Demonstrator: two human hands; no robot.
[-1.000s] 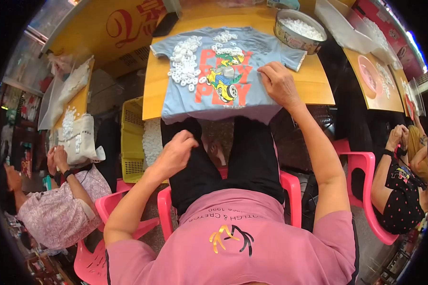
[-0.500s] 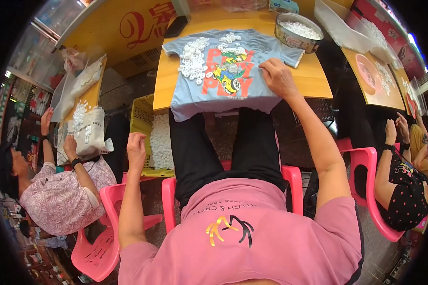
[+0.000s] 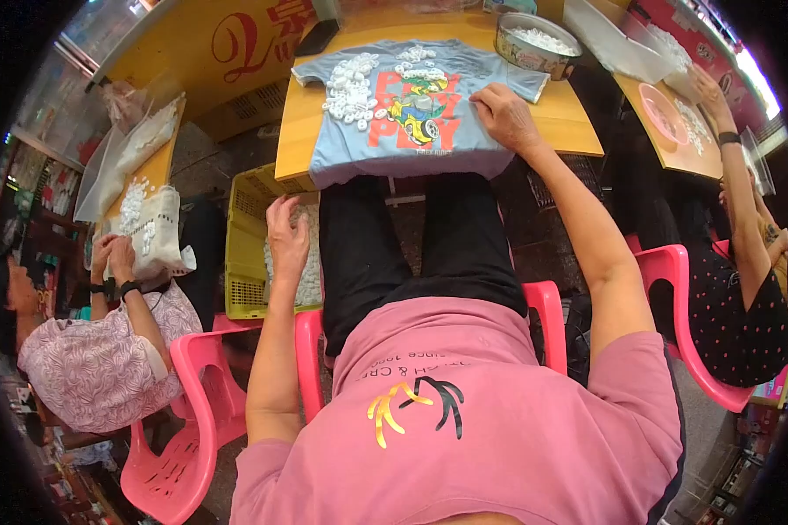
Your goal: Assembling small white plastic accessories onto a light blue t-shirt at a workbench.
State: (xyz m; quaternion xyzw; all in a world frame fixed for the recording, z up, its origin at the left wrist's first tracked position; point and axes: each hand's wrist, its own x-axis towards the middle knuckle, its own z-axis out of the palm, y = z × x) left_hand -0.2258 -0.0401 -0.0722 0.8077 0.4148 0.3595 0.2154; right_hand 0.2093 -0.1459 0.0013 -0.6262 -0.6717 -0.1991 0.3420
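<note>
My right hand (image 3: 506,118) rests at the right side of a blue-grey printed T-shirt (image 3: 337,159) spread over the table. Its fingers are curled together; whatever they may pinch is hidden. A heap of small white ring-like plastic pieces (image 3: 350,87) lies on the shirt's left side, and a smaller group (image 3: 416,54) near its neck. My left hand (image 3: 287,236) is raised beside my left thigh, in front of a yellow crate (image 3: 236,254) holding many white pieces. The fingers are bent and slightly apart, with nothing visible in them.
A round tin (image 3: 543,59) of white pieces stands at the table's (image 3: 578,131) back right, a dark phone-like object (image 3: 318,38) at its back left. Co-workers sit on both sides at other tables. Pink chairs (image 3: 197,420) flank me; a pink tray (image 3: 661,118) lies at right.
My left hand has risen and moved toward the table, its fingers loosening. My right hand stays on the shirt. The left co-worker's hands came together; the right co-worker's arm reached forward.
</note>
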